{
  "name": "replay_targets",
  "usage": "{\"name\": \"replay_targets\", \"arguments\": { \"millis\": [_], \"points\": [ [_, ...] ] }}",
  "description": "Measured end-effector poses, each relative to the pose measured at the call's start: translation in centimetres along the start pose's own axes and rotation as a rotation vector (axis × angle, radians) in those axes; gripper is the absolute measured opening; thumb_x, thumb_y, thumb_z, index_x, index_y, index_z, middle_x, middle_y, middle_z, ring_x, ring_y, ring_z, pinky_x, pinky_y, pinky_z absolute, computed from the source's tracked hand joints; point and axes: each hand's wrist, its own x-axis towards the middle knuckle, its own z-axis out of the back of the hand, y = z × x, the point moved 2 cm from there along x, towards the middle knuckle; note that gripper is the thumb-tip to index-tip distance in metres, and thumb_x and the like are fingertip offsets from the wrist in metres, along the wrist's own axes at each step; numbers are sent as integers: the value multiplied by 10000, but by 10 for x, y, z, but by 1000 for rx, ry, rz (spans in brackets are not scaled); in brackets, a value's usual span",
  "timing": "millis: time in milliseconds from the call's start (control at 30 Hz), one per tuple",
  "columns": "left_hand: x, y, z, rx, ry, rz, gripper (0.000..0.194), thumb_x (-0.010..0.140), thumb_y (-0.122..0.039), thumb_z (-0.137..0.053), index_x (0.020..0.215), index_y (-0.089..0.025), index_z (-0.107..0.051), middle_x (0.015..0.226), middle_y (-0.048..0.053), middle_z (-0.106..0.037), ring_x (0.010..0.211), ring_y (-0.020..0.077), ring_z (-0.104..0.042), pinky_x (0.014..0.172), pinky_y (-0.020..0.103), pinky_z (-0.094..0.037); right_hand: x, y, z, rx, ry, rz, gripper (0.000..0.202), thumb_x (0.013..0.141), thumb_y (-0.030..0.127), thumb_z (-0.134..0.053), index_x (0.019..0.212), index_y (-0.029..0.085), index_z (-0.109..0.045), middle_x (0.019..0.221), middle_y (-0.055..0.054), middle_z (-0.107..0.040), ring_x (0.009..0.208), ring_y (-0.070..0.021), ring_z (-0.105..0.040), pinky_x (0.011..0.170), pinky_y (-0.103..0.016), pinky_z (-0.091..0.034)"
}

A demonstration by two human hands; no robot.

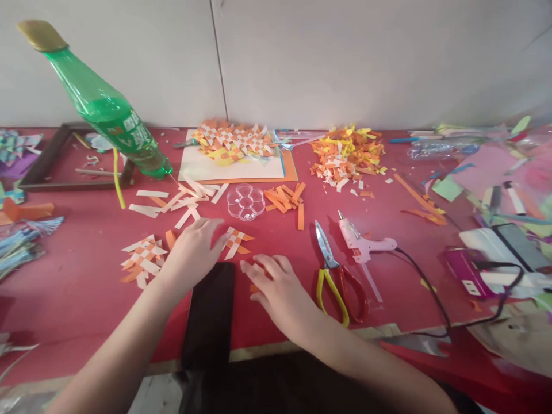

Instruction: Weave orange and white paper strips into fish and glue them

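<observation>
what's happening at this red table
A person's left hand reaches to a small woven orange-and-white paper piece, while the right hand hovers or rests low over the table. Loose white strips and orange strips lie beyond, around a clear round palette. Scissors and a pink glue gun lie to the right.

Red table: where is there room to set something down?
Widest at left, between the dark frame, blue tassels and orange woven paper. Smaller: between glue gun and purple box, crossed by a cable. The right end is crowded.
</observation>
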Motion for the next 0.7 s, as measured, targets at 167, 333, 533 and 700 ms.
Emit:
{"name": "replay_targets", "arguments": {
  "millis": [167, 333, 533, 700],
  "points": [
    [8, -6, -7, 57, 65, 20, 361, 870, -384, -553, 1147, -161, -615, 1062, 136, -617, 931, 314, -639, 830, 448, -505, 14, -3, 3, 119, 69, 73, 335, 848, 60, -612, 1150, 195, -665, 1108, -64, -640, 1011, -198, -540, 878, -324, -551],
    [13, -6, -7, 29, 106, 19, 359, 841, -370, -600, 1127, -155, -618, 1066, 133, -610, 970, 321, -633, 842, 434, -500, 17, -9, 9, 179, 83, 80, 218, 885, 22, -535, 940, 170, -684, 889, -31, -649, 838, -147, -569, 761, -263, -528],
    [14, -2, -11, -41, 110, 26, 334, 816, -300, -600, 1117, -155, -608, 1061, 119, -607, 922, 288, -647, 828, 419, -507, 9, -11, 6, 167, 84, 96, 255, 938, 73, -473, 795, 174, -657, 838, -42, -633, 842, -170, -549, 771, -304, -490],
    [13, -2, -13, -113, 90, 33, 243, 782, -275, -614, 1007, -181, -606, 1037, 100, -595, 921, 281, -632, 853, 423, -487, 0, -9, -4, 168, 31, 34, 253, 916, 49, -438, 830, 149, -654, 867, -91, -622, 832, -204, -551, 794, -383, -491]
  ]
}}
